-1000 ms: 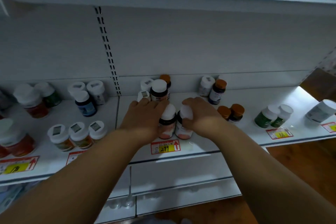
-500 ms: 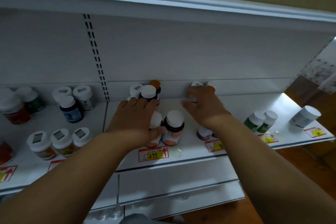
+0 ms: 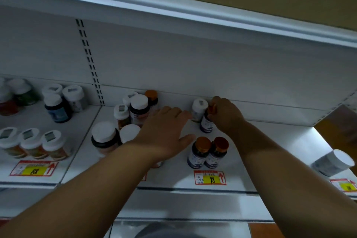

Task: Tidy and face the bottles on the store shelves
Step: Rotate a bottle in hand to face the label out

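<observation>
Two orange-capped bottles (image 3: pixel 208 151) are standing faced above the 98 tag (image 3: pixel 210 177); behind them, right hand (image 3: pixel 226 116) is pinching another bottle (image 3: pixel 206 123), left hand (image 3: pixel 164 133) spread flat; more remains.

Reaching onto the white shelf (image 3: pixel 270 152) with both bare arms. Gripping the orange-capped bottle (image 3: pixel 207 121) at the back with the right hand (image 3: pixel 226 116), just beside a white-capped bottle (image 3: pixel 199 109). Hovering the left hand (image 3: pixel 164 133), fingers straight, between the white-capped cluster (image 3: pixel 123 121) and two orange-capped bottles (image 3: pixel 209 152) standing upright near the price tag (image 3: pixel 210 177).
</observation>
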Tool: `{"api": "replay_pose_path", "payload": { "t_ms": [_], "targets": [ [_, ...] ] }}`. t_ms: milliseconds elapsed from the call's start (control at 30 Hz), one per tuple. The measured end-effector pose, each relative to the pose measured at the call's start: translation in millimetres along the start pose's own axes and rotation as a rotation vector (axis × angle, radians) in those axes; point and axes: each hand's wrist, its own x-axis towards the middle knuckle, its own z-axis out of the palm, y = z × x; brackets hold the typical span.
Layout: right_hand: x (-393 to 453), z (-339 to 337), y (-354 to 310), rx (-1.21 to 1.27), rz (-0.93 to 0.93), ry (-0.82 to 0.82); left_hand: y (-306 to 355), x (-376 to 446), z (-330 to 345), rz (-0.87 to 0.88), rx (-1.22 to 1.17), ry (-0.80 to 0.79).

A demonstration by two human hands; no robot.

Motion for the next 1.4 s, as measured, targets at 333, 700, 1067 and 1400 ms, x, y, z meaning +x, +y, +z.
{"api": "replay_pose_path", "payload": {
  "t_ms": [333, 700, 1067, 1400],
  "targets": [
    [-59.3, -51.7, -28.2, 0.418, -0.114, 0.204, 4.1, 14.4, 10.2, -0.033, -0.218, 0.020],
    [-125.7, -79.1, -30.6, 0.457, 0.056, 0.238, 42.1, 1.9, 6.1, 0.048, -0.364, -0.055],
    [-122.8, -44.7, 35.9, 0.008, -0.003, 0.008, 80.1, 21.7, 61.0, -0.002, 0.098, -0.189],
    [-107.6, -7.6, 61.4, 0.052, -0.150, -0.145, 85.4, 25.8, 73.2, -0.040, 0.200, -0.177]
  ]
}}
